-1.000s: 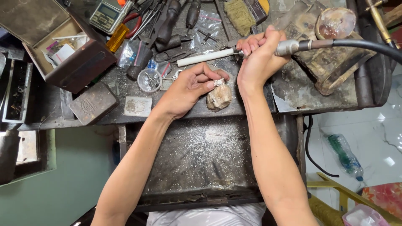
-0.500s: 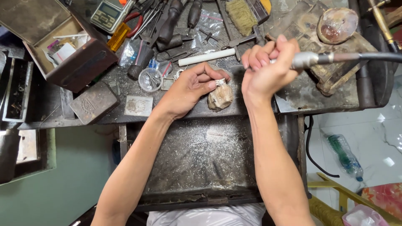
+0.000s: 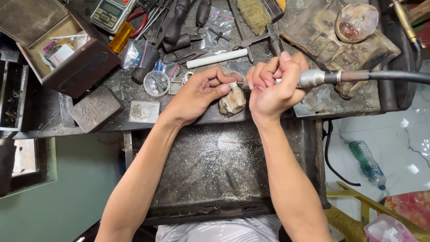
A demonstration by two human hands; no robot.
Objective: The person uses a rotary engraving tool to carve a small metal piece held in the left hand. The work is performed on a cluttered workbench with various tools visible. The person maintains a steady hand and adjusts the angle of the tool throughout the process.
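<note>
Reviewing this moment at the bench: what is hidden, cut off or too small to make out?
- Head view: the tool tip is hidden behind the right hand fingers.
- The small silver piece pinched by the left hand is too small to identify.
- The black hose runs off the right edge.

The right hand (image 3: 273, 87) has brought the rotary handpiece (image 3: 313, 78) down from the white rod (image 3: 217, 58) to the ring (image 3: 233, 85)

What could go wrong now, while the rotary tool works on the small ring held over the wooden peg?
The left hand pinches the ring right beside the tool tip, so a slip may cut a fingertip. The ring is small and could spring away among the filings in the tray. The right hand grips the handpiece, whose stiff hose might tug it.
</note>
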